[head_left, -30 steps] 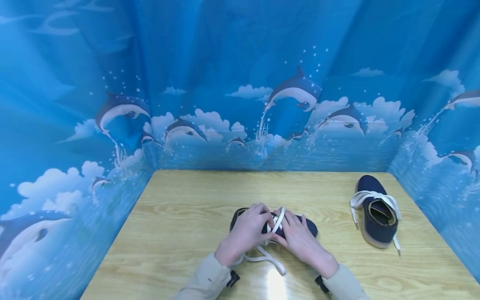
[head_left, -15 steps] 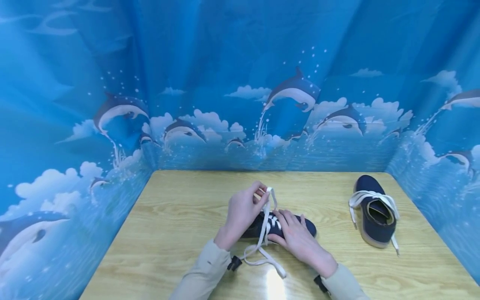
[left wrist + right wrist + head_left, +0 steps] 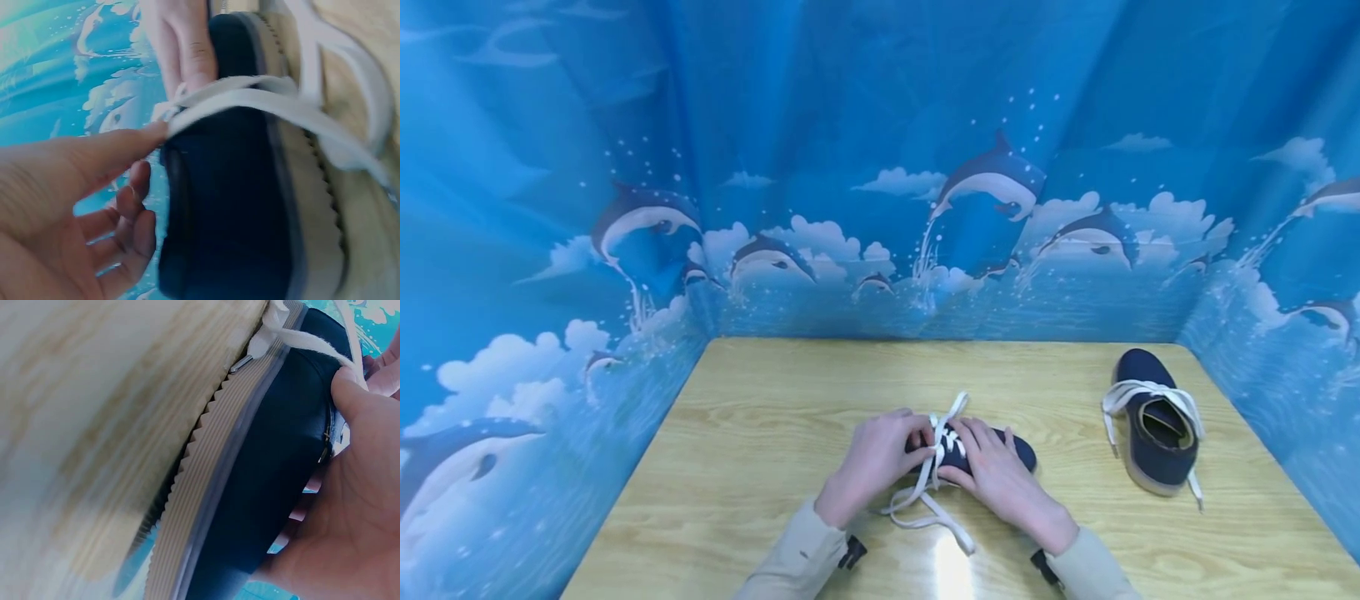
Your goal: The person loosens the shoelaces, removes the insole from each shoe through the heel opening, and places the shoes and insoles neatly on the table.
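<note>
A dark navy sneaker (image 3: pixel 1018 450) lies sideways in front of me, toe to the right. In the head view my left hand (image 3: pixel 880 450) is by its opening, thumb and forefinger pinching a white shoelace (image 3: pixel 926 467). The left wrist view shows that pinch at the lace (image 3: pixel 237 100), the other fingers loosely bent. My right hand (image 3: pixel 1000 475) holds the sneaker over its front part, fingers across the top and thumb on the near side. In the right wrist view the thumb of my right hand (image 3: pixel 350 487) lies by the laces. The hands partly hide the lacing.
A second navy sneaker (image 3: pixel 1161 454), with white laces draped over it, stands at the right of the wooden table (image 3: pixel 760 417). One loose lace end (image 3: pixel 951 529) curls on the tabletop at the near side. A blue dolphin-print curtain (image 3: pixel 850 125) encloses the table.
My left hand first drew a lace up off the sneaker, then came back down to the sneaker's opening. One lace end now sticks up at the far side. The right hand stays put.
</note>
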`<state>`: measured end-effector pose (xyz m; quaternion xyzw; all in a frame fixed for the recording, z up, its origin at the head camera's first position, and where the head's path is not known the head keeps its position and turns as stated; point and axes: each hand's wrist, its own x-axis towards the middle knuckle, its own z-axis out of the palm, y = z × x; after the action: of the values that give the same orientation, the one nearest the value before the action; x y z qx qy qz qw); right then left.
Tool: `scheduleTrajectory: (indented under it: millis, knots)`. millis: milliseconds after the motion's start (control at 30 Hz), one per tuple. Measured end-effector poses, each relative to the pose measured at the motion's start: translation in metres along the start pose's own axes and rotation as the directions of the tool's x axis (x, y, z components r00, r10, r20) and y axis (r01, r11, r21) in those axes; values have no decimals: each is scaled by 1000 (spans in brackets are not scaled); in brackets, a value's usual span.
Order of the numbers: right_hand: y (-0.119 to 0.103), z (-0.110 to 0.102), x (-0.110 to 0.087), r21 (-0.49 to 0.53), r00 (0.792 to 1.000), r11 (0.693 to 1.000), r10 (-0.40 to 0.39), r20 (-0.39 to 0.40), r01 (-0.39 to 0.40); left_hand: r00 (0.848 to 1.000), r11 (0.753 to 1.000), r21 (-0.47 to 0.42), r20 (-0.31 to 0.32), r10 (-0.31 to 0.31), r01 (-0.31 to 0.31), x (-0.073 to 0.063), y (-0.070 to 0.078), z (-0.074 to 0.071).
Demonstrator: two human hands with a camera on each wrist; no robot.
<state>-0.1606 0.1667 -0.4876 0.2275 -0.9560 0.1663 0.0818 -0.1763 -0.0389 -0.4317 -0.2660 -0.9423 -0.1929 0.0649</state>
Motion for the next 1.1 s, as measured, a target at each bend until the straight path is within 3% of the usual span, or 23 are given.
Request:
scheduleTrajectory:
  millis: [133, 233, 400, 467, 567, 633, 700, 800, 900, 1000, 1100]
  knots:
    - [1, 0, 0, -4, 1000, 1000, -4, -9, 4, 999, 1000, -12, -51, 1, -1, 2, -1, 1]
    - [1, 1, -1, -10, 1000, 1000, -10, -12, 10, 989, 999, -39, -144, -26, 21, 9, -1, -4]
    - [0, 2, -1, -14, 1000, 1000, -16, -15, 16, 930, 988, -144, -354, -102, 54, 25, 0, -15]
    - [0, 3, -1, -15, 1000, 1000, -17, -18, 16, 923, 989, -141, -373, -90, 40, 29, 1, -15]
    - [0, 2, -1, -18, 1000, 1000, -13, -21, 12, 953, 998, -61, -301, -22, 3, 30, 2, -11]
    - [0, 2, -1, -19, 1000, 1000, -12, -21, 11, 980, 1000, -6, -197, 29, -30, 28, 1, -6]
    - [0, 2, -2, -21, 1000, 1000, -11, -16, 11, 994, 998, 17, -92, 64, -62, 25, -1, -2]
    - [0, 2, -2, -20, 1000, 1000, -14, -14, 14, 994, 995, 14, 38, 99, -99, 20, -3, 0]
    - [0, 2, -2, -18, 1000, 1000, -18, -20, 17, 984, 990, -9, 105, 141, -140, 16, -6, -2]
    - [0, 1, -2, -19, 999, 1000, -21, -29, 20, 977, 984, -31, 125, 175, -173, 16, -9, -6]
    - [1, 2, -2, -19, 999, 1000, -20, -30, 20, 978, 983, -33, 101, 181, -178, 18, -11, -5]
